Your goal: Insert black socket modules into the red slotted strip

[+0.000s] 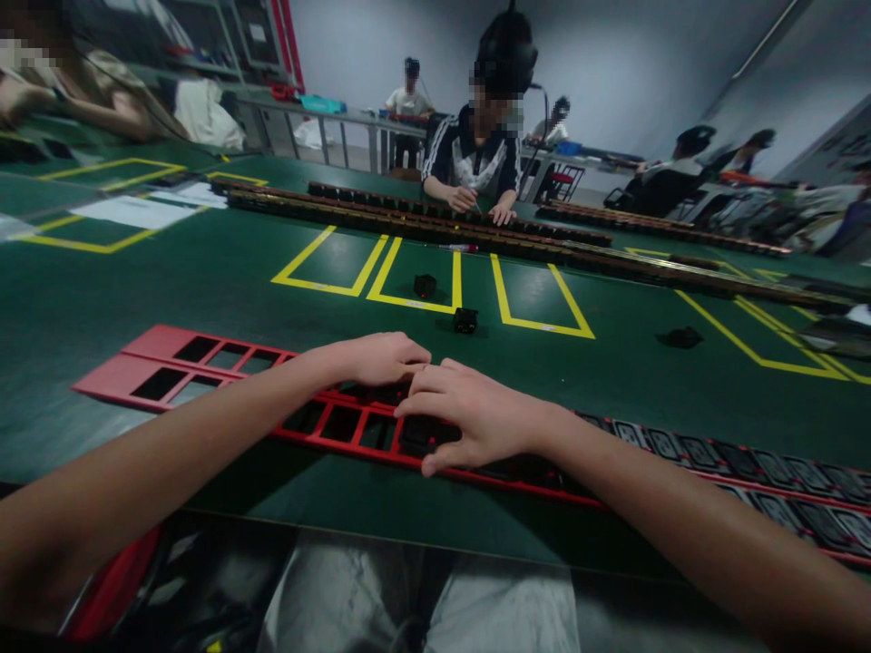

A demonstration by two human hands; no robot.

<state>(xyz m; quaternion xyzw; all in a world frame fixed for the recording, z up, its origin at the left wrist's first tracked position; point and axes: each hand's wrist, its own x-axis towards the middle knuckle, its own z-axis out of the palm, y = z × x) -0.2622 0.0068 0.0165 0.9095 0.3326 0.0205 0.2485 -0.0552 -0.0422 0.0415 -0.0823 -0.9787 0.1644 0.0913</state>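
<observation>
A long red frame (347, 444) with two rows of square openings lies along the near part of the table. My left hand (385, 358) is bent over its far row, fingers curled down and touching my right hand's fingers; its fingertips and whatever they hold are hidden. My right hand (469, 408) arches over the near row, closed around a black block-like module (418, 435) seated in an opening, thumb by the near rail. Grey-and-black socket-like modules (700, 452) fill the openings to the right. Openings to the left hold no modules.
Loose black modules (465, 320) lie beyond the frame on the green table (327, 326), near yellow tape outlines (548, 326). A red-handled screwdriver-like tool (459, 248) lies before long dark strips (381, 218). Across the table, a person (469, 163) works with both hands.
</observation>
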